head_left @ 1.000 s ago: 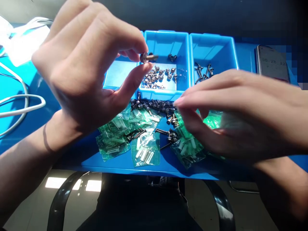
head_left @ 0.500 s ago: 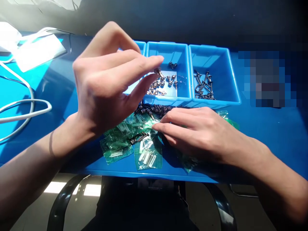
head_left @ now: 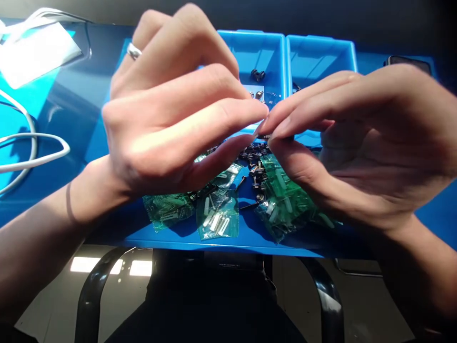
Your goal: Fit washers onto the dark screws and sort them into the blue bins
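Note:
My left hand (head_left: pixel 171 119) and my right hand (head_left: pixel 357 143) meet above the middle of the blue bench, fingertips almost touching. A small dark metal part (head_left: pixel 266 136) shows between them, mostly hidden, and it looks like a screw. Below my fingers lies a pile of dark screws (head_left: pixel 255 164). Green zip bags of white plugs (head_left: pixel 217 219) lie in front of the pile, with another bag (head_left: pixel 285 205) under my right hand. My hands hide most of the middle blue bin (head_left: pixel 257 52), where a few screws show.
A second blue bin (head_left: pixel 317 52) stands to the right, and a phone (head_left: pixel 407 60) lies behind my right hand. A white cable (head_left: pixel 32 147) and a white sheet (head_left: pixel 35 52) lie at the left. A black chair back (head_left: pixel 89 295) stands below the bench's front edge (head_left: pixel 228 244).
My left hand has moved right and my right hand has risen from the bags, so they now meet at the fingertips. The camera has tilted, and my hands now cover the bins more.

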Motion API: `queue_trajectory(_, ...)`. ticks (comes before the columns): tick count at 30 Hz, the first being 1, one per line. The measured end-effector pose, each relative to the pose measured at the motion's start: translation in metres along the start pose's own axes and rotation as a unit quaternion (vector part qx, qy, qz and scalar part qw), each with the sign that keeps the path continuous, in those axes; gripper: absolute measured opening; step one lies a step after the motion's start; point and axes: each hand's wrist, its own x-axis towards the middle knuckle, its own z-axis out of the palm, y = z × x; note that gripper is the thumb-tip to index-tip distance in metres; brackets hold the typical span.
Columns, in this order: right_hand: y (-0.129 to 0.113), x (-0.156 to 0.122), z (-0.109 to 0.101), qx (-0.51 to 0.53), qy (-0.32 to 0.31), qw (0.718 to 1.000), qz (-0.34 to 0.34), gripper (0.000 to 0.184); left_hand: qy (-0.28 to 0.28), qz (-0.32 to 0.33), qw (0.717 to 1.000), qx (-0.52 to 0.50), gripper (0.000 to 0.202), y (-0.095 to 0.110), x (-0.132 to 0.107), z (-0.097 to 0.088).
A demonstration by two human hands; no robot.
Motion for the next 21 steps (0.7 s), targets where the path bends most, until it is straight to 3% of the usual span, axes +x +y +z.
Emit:
queue_trajectory(2,0.0,-0.001,0.0,0.01,0.018,1.0,0.014,0.017,0.001,-0.056,0.998,-0.016,0.045,0.004,-0.001,0.0)
queue_trajectory(4,-0.002,-0.004,0.007,0.034,0.051,0.997,0.046,0.025,0.051,-0.112,0.992,-0.019,0.056,0.007,-0.001,0.008)
queue_trajectory(8,-0.008,-0.008,0.022,0.045,0.079,0.992,0.09,0.033,0.118,-0.145,0.982,-0.006,0.082,0.005,0.0,0.035)
queue_trajectory(12,-0.009,-0.006,0.023,0.043,0.142,0.987,0.056,0.013,0.127,-0.149,0.98,-0.021,0.089,-0.001,-0.002,0.054)
queue_trajectory(14,-0.01,-0.004,0.021,0.066,0.156,0.983,0.074,0.007,0.134,-0.153,0.979,-0.033,0.091,-0.004,-0.005,0.058)
queue_trajectory(17,-0.013,0.0,0.019,0.082,0.148,0.981,0.091,0.014,0.15,-0.141,0.978,-0.04,0.087,-0.011,-0.011,0.059)
queue_trajectory(21,-0.02,0.007,0.017,0.066,0.144,0.983,0.089,0.022,0.203,-0.019,0.979,-0.024,0.062,-0.017,-0.019,0.057)
